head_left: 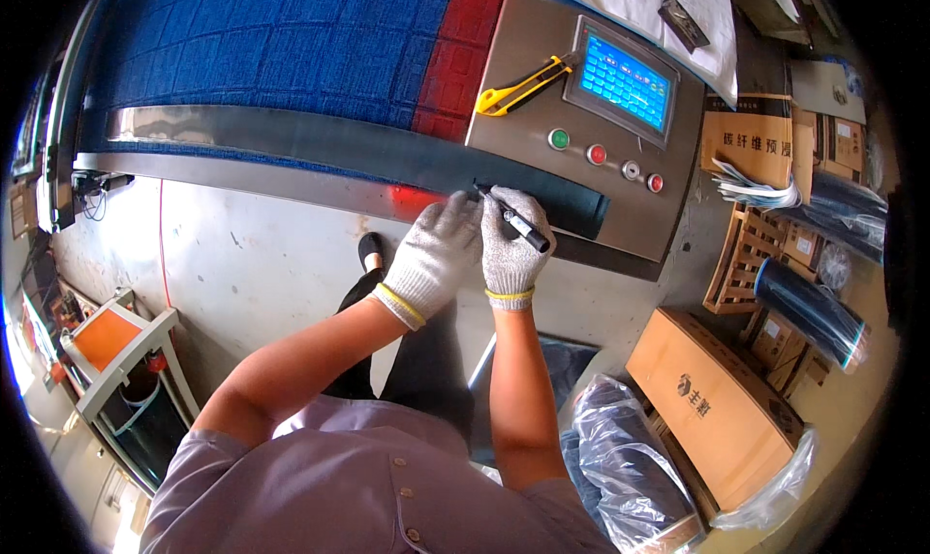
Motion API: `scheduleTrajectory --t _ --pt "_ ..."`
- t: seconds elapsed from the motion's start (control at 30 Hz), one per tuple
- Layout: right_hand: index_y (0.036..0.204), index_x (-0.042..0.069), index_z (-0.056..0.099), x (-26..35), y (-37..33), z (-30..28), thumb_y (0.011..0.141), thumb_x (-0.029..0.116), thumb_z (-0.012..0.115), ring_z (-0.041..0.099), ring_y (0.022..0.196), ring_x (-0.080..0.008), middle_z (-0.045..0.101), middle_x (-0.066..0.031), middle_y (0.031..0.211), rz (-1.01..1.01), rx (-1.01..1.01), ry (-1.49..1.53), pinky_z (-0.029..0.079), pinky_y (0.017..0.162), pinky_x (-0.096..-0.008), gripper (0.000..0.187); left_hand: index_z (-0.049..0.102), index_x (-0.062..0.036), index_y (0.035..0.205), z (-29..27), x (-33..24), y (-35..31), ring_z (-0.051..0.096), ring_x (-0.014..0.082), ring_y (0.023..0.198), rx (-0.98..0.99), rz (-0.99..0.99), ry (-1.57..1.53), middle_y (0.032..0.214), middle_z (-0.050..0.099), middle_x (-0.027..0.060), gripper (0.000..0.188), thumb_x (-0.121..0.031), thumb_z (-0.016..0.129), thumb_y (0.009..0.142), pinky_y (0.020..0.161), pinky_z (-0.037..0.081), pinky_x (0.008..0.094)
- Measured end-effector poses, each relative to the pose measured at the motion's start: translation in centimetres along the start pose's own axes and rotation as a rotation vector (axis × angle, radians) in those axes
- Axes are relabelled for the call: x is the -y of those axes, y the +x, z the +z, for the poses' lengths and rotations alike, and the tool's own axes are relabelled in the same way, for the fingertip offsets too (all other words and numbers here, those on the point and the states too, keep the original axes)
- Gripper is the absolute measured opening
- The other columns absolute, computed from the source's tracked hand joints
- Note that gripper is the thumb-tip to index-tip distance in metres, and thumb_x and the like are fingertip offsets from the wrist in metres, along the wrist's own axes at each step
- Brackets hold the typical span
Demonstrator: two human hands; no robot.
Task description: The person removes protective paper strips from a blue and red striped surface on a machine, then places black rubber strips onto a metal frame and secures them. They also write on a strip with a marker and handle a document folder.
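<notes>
I see right fingers (520, 200) gripping a black marker (530, 232) at the dark strip (572, 207); left fingers (448, 217) lie open beside; marking seems underway, remainder unclear.

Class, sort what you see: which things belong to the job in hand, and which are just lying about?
Seemingly part of the job:
- black marker, held in the right gloved hand
- left gloved hand, beside it
- dark strip by the hands

Apparently lying about:
- yellow cutter, on the metal panel
- long cardboard box
- wooden pallet

Bare panel (531, 120) leaves room between knife (526, 86) and buttons (597, 154).
</notes>
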State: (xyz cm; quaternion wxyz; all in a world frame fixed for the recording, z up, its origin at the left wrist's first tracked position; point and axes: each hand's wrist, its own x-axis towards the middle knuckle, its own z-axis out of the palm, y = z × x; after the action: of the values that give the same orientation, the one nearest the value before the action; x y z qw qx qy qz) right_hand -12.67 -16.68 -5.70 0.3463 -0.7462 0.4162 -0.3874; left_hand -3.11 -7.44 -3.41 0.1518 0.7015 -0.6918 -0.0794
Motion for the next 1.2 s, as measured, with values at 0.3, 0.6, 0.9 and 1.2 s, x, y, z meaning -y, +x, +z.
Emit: scheduleTrajectory --t 0.3,0.6,0.9,1.2 --pt "0.087 0.005 0.068 0.37 0.42 -0.25 0.074 0.003 0.075 0.066 0.084 -0.0281 0.070 -0.0096 0.087 -0.069 0.026 -0.071 0.051 0.084 -0.0370 0.015 0.066 -0.0001 0.106 0.00 -0.20 0.01 0.047 0.0359 0.128 0.018 -0.009 0.002 0.123 0.059 0.0189 0.036 -0.016 0.061 0.073 0.102 0.040 0.0483" --pt "0.088 0.004 0.068 0.68 0.46 -0.40 0.075 0.002 0.075 0.067 0.083 -0.0285 0.070 -0.0102 0.087 -0.058 0.024 -0.064 0.052 0.082 -0.0369 0.015 0.066 -0.0008 0.106 -0.01 -0.19 0.06 0.046 0.0354 0.129 0.018 -0.022 -0.026 0.125 0.058 0.0187 0.036 -0.017 0.062 0.075 0.104 0.039 0.0476" --pt "0.088 0.002 0.067 0.55 0.65 -0.19 0.075 0.000 0.074 0.067 0.078 -0.0275 0.069 -0.0115 0.086 0.077 -0.008 0.034 0.053 0.076 -0.0349 0.015 0.065 -0.0011 0.110 -0.52 -0.33 0.29 0.046 0.0354 0.129 0.052 -0.036 -0.021 0.127 0.057 0.0175 0.036 -0.015 0.061 0.077 0.103 0.039 0.0476" --pt "0.088 0.001 0.068 0.65 0.78 -0.46 0.077 -0.002 0.073 0.068 0.080 -0.0254 0.070 -0.0118 0.087 0.081 0.019 0.046 0.053 0.076 -0.0338 0.013 0.065 -0.0016 0.109 -0.51 -0.28 0.31 0.047 0.0354 0.129 0.044 -0.037 -0.022 0.127 0.057 0.0169 0.036 -0.015 0.061 0.076 0.103 0.040 0.0475"
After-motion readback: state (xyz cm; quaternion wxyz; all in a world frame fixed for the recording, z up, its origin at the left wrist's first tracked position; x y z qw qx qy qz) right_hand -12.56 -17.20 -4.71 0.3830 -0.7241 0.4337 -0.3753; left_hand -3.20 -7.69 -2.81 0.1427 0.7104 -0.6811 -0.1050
